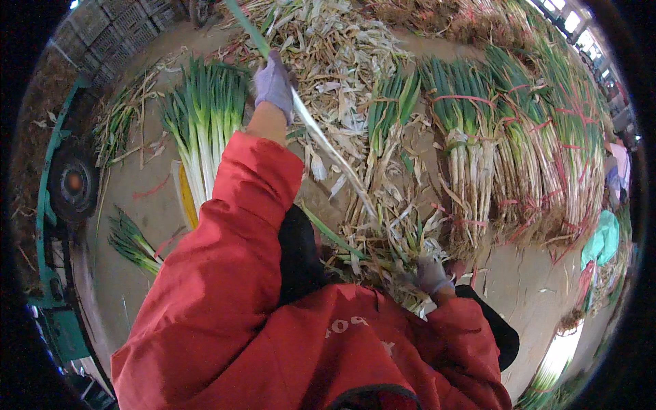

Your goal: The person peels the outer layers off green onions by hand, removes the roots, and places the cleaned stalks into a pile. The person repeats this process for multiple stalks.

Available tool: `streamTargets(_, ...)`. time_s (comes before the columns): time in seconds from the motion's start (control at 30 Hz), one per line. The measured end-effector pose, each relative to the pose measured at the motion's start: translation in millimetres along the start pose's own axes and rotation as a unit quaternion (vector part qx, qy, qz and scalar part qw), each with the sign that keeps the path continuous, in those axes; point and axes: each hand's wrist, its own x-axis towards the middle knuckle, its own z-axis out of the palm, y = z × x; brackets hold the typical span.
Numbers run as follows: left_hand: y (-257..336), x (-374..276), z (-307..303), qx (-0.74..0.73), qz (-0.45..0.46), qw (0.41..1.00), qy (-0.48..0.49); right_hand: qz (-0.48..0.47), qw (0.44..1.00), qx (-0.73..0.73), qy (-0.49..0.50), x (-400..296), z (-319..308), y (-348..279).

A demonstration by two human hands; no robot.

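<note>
My left hand, in a pale lavender glove, is stretched out ahead of me. It grips a long Welsh onion around the middle. The green top rises past the fist, while the white stalk slants down to the right, towards a brownish lower end. Close to my body, my right hand, also gloved, is at a heap of dry husks and leaves. Blur hides its fingers, so a hold on anything there is unclear. Left of my outstretched arm lies a bunch of cleaned Welsh onions with white stalks and green tops.
Untrimmed onion bundles bound with pink ties lie to the right. A large pile of peeled husks spreads ahead. At the left stands a green-framed cart with a wheel. Stacked crates are behind it. Another person is at the far right.
</note>
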Motion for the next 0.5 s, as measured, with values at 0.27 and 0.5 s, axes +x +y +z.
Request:
streamTargets(0.27, -22.6, -56.9, 58.3, -0.055, -0.109, 0.984, -0.131, -0.09, 0.86, 0.44, 0.243, 78.0, -104.8, -109.4)
streamTargets(0.5, -32.4, -73.3, 70.1, -0.083, -0.114, 0.972, -0.186, -0.138, 0.721, 0.676, 0.064, 93.1, -101.4, -97.4)
